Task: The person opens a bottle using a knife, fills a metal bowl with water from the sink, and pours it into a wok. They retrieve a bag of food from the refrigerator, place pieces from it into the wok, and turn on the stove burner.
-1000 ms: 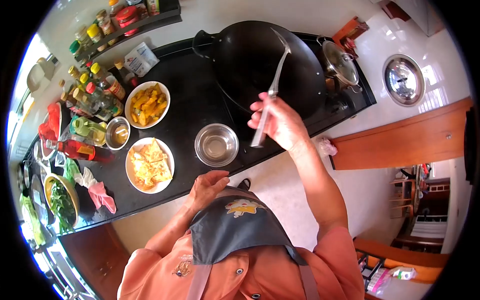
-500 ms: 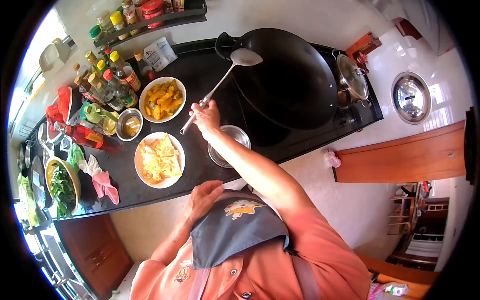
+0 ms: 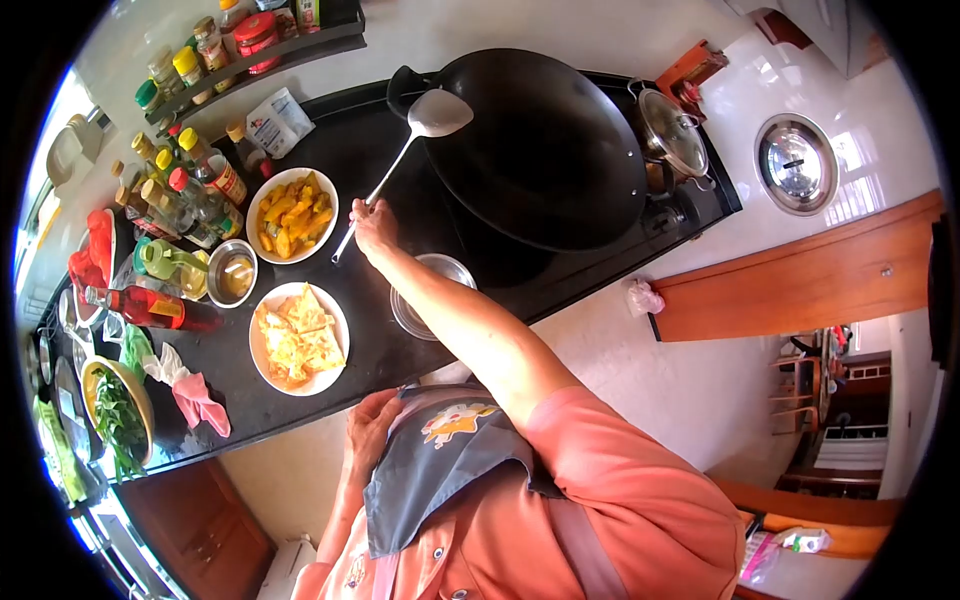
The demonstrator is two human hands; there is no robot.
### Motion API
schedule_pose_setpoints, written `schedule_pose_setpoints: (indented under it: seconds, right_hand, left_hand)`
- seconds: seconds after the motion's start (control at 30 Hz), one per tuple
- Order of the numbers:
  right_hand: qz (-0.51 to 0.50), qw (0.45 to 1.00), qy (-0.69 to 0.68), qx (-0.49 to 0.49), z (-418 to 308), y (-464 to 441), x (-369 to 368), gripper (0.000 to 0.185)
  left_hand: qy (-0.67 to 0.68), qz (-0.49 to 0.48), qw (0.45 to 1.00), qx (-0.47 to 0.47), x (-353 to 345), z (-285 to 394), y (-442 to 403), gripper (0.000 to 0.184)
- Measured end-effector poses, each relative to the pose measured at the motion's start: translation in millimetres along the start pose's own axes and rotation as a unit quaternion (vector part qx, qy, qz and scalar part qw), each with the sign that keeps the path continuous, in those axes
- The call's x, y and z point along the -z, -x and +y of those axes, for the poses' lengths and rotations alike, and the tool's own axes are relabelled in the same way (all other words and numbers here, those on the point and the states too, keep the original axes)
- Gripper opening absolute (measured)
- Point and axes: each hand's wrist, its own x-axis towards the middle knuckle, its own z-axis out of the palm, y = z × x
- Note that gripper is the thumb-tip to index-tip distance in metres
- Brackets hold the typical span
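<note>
My right hand [image 3: 374, 232] is closed around the handle of a metal wok spatula [image 3: 440, 114]. The spatula's broad head is up at the left rim of a large black wok [image 3: 540, 150], close to its loop handle. My left hand [image 3: 372, 424] is low at the apron's edge [image 3: 440, 470], fingers loosely bent, with nothing visible in it. Left of the spatula stands a white bowl of yellow-orange chunks [image 3: 294, 216]. Below that is a white bowl of fried egg pieces [image 3: 300, 338]. A metal bowl [image 3: 436, 272] is partly hidden beneath my right forearm.
Sauce bottles [image 3: 205, 195] crowd the counter's left, beside a small metal bowl [image 3: 232, 274]. A basin of leafy greens [image 3: 120, 415] and a pink cloth [image 3: 200, 404] lie nearer. A lidded pot [image 3: 672, 135] sits right of the wok. Jars fill a wall shelf [image 3: 265, 67].
The whole view has shifted, so the counter appears further left. The spatula, still in my right hand, has moved slightly left relative to the wok. My left hand stays near the apron.
</note>
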Motion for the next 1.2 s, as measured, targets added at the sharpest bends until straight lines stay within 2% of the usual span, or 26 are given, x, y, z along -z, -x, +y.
schedule_pose_setpoints:
  seconds: [0.13,0.23,0.4,0.43,0.47,0.5,0.53,0.57,0.6,0.67,0.7,0.73,0.77,0.8,0.87,0.9,0.97,1.1,1.2]
  right_hand:
    - [0.014,0.992,0.105,0.067,2.7,-1.1,6.8,0.035]
    - [-0.027,1.000,0.007,0.012,16.8,-6.1,5.0,0.048]
    - [-0.048,0.998,-0.006,-0.028,5.7,5.0,11.3,0.052]
    - [-0.046,0.995,0.089,-0.026,-12.1,14.2,23.2,0.055]
    - [-0.058,0.993,0.070,-0.076,-16.5,20.7,26.6,0.056]
    - [-0.104,0.991,-0.027,-0.085,-42.6,48.8,48.9,0.056]
    - [-0.140,0.983,-0.088,-0.074,-75.9,82.7,77.0,0.066]
    - [-0.191,0.973,-0.121,-0.051,-87.9,103.9,101.5,0.068]
    - [-0.220,0.965,-0.136,-0.029,-112.4,133.9,136.5,0.061]
    - [-0.283,0.943,-0.177,0.005,-107.9,164.1,187.9,0.044]
    - [-0.290,0.938,-0.179,0.057,-91.1,179.6,212.3,0.041]
    - [-0.238,0.960,-0.108,0.098,-85.1,197.6,239.1,0.043]
    - [-0.181,0.964,0.025,0.192,-70.0,209.6,268.8,0.046]
    - [-0.173,0.977,0.035,0.122,-50.9,222.2,296.4,0.049]
    - [-0.038,0.959,0.223,0.169,15.7,249.6,354.7,0.055]
    - [-0.009,0.959,0.264,0.099,47.1,264.9,382.8,0.057]
    - [0.027,0.969,0.246,-0.001,84.6,308.6,433.1,0.059]
    - [0.143,0.975,0.159,-0.059,125.8,400.9,508.0,0.062]
    - [0.234,0.959,0.119,-0.110,154.0,464.1,555.2,0.060]
  left_hand:
    - [0.007,-0.006,1.000,0.004,2.1,0.8,2.5,0.039]
    - [0.025,-0.009,1.000,0.009,-0.5,-0.8,1.2,0.038]
    - [0.042,-0.019,0.999,0.017,-2.6,0.4,-1.9,0.040]
    - [0.039,-0.020,0.999,0.018,-2.9,2.1,-1.8,0.041]
    - [0.034,-0.024,0.999,0.019,-3.5,4.1,-2.2,0.041]
    - [0.012,-0.039,0.999,0.014,-4.3,6.7,-9.5,0.042]
    - [-0.002,-0.042,0.999,0.012,-2.9,2.3,-8.8,0.042]
    - [-0.016,-0.045,0.999,0.011,-3.1,0.1,-9.8,0.042]
    - [-0.027,-0.064,0.998,0.010,-5.7,2.3,-11.1,0.043]
    - [-0.052,-0.101,0.994,0.010,-9.8,5.4,-10.0,0.045]
    - [-0.046,-0.117,0.992,0.019,-12.5,0.6,-10.8,0.045]
    - [-0.057,-0.133,0.989,0.021,-16.8,-1.0,-9.9,0.045]
    - [-0.069,-0.149,0.986,0.020,-21.4,-0.9,-9.5,0.046]
    - [-0.082,-0.165,0.983,0.016,-26.4,-0.5,-9.4,0.047]
    - [-0.097,-0.188,0.977,0.005,-40.6,-7.4,-11.9,0.049]
    - [-0.117,-0.197,0.973,-0.001,-51.3,-6.9,-10.5,0.050]
    - [-0.150,-0.227,0.962,-0.022,-81.0,0.1,-2.8,0.049]
    - [-0.268,-0.286,0.916,-0.087,-156.0,-27.9,-0.3,0.041]
    - [-0.276,-0.351,0.890,-0.093,-235.2,-55.0,17.2,0.041]
